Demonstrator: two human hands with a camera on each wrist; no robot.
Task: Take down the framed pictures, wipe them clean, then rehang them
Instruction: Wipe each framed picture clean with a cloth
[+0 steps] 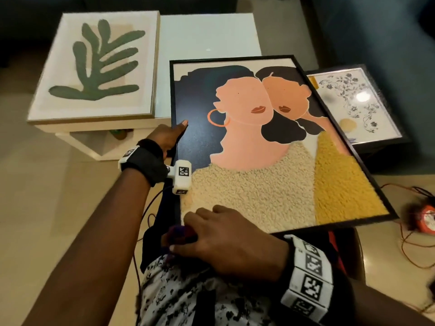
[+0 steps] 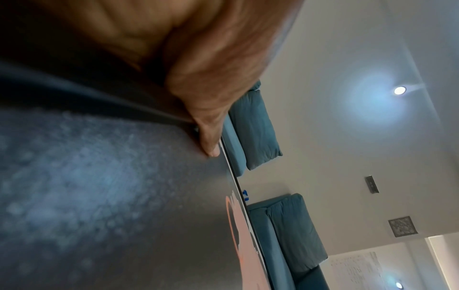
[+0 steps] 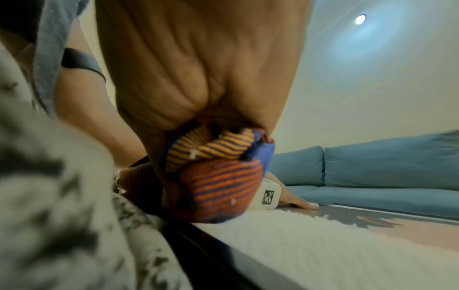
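A black-framed picture of two faces [image 1: 259,147] lies tilted across my lap, its far edge near the white table. My left hand [image 1: 168,137] grips the frame's left edge, thumb lying on the glass [image 2: 211,149]. My right hand [image 1: 226,238] holds a bunched striped cloth [image 3: 218,176] of orange, yellow and blue against the picture's near left corner, where the cream textured area [image 3: 323,245] shows. The cloth [image 1: 181,234] is mostly hidden under my fingers in the head view.
A leaf picture in a light frame [image 1: 94,67] lies flat on the white table [image 1: 207,34]. A floral picture in a dark frame [image 1: 353,104] rests on a low stand at the right. Orange cables [image 1: 414,231] trail on the floor. A teal sofa [image 3: 372,172] stands beyond.
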